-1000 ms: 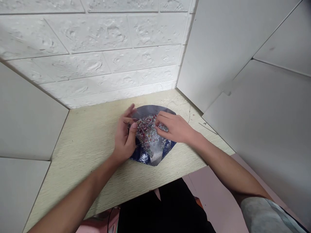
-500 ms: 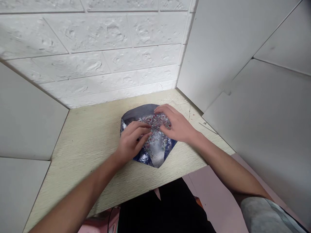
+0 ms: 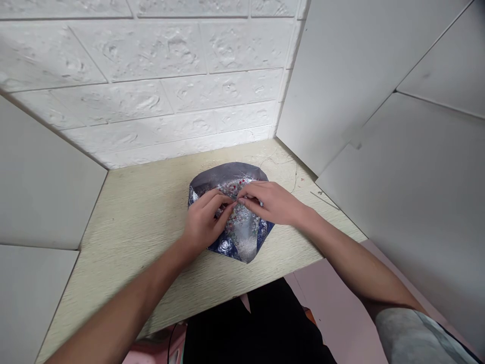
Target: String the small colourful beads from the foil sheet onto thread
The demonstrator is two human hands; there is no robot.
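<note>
A blue and silver foil sheet [image 3: 242, 242] lies on the pale wooden desk [image 3: 132, 222], folded up at its edges. A heap of small silver, red and clear beads [image 3: 238, 189] rests in its middle. My left hand [image 3: 204, 225] rests on the left part of the heap with fingers bent and pinched together at the tips. My right hand [image 3: 271, 205] comes in from the right, its fingertips pinched and meeting those of the left hand over the beads. What the fingertips hold is too small to make out.
A white brick-pattern wall [image 3: 151, 91] stands behind the desk. Grey panels close off the left side [image 3: 41, 182] and the right side [image 3: 379, 126]. A thin wire or thread [image 3: 295, 177] lies at the desk's back right corner. My dark-clothed lap [image 3: 257, 323] is below the desk edge.
Both hands spread over the bead heap half a second ago; now their fingertips have drawn together and pinch at one spot above the beads. The foil sheet stays where it was.
</note>
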